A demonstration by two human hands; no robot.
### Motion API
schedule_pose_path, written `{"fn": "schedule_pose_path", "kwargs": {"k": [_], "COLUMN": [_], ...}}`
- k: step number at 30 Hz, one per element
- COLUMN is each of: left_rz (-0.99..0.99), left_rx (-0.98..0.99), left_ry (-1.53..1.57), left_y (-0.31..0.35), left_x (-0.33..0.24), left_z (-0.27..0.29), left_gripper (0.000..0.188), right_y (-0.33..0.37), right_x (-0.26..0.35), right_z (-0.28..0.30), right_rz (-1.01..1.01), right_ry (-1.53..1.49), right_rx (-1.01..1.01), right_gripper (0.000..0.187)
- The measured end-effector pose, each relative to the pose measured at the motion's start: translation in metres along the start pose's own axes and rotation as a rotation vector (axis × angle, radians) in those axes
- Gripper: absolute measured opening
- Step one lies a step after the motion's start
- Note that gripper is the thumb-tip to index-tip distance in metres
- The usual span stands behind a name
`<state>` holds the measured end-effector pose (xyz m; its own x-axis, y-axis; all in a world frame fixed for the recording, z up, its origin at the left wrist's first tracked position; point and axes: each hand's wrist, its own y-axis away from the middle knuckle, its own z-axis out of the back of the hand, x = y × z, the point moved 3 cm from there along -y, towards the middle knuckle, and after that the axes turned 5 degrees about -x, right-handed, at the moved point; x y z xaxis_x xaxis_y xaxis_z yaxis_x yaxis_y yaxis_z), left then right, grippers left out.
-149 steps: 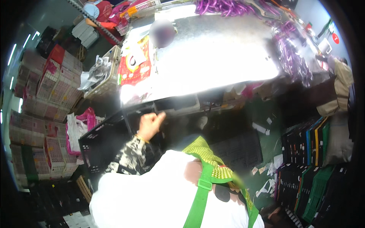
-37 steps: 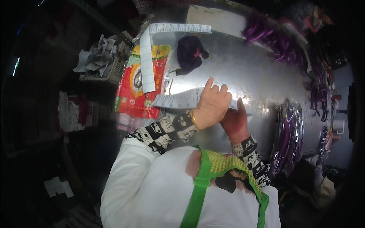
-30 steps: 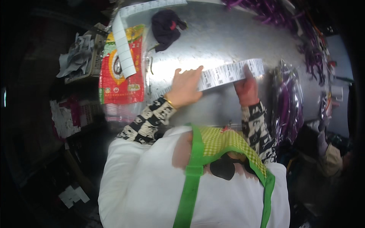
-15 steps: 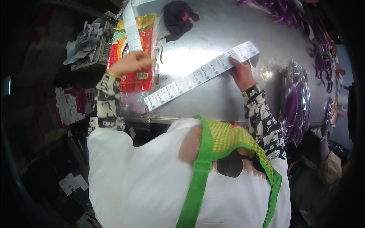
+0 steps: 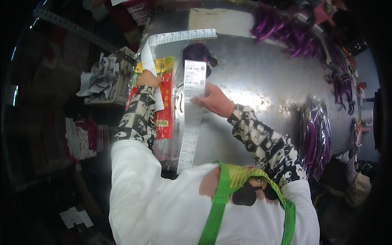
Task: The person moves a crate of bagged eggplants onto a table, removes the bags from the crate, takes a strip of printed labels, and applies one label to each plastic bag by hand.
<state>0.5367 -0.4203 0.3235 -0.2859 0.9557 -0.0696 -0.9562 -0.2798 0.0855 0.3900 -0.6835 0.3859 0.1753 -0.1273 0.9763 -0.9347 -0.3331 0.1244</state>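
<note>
In my right hand (image 5: 218, 100) a long strip of printed white labels (image 5: 195, 75) is pinched between thumb and fingers. The strip hangs toward me, and its lower end reaches the table's near edge by my apron. My left hand (image 5: 149, 80) is closed on a second label strip (image 5: 148, 57), which bends away to the far side and also shows below the hand. Under that hand lies a stack of red and yellow plastic bags (image 5: 165, 126). A dark purple cloth (image 5: 197, 52) sits just beyond the right hand's strip.
Bagged purple eggplants (image 5: 316, 134) lie at the right table edge, with a pile of loose ones (image 5: 271, 26) at the far right. A basket of crumpled paper (image 5: 100, 79) stands left of the metal table (image 5: 249, 73). A white board (image 5: 220, 21) lies at the far side.
My right hand has moved left, swinging its strip from slanting to nearly upright in view. My left hand has moved from hovering over the bags onto the other strip and closed.
</note>
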Motion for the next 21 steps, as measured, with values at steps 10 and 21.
{"fn": "schedule_pose_path", "kwargs": {"k": [10, 21], "left_rz": [-0.035, -0.067], "left_rx": [0.075, 1.042], "left_ry": [0.153, 1.781], "left_y": [-0.047, 0.178], "left_x": [0.027, -0.041], "left_z": [0.001, 0.098], "left_gripper": [0.038, 0.039], "right_y": [0.010, 0.058], "right_x": [-0.121, -0.037], "right_z": [0.035, 0.024], "right_rz": [-0.314, -0.056], "right_ry": [0.482, -0.084], "right_rx": [-0.219, -0.249], "right_gripper": [0.065, 0.078]}}
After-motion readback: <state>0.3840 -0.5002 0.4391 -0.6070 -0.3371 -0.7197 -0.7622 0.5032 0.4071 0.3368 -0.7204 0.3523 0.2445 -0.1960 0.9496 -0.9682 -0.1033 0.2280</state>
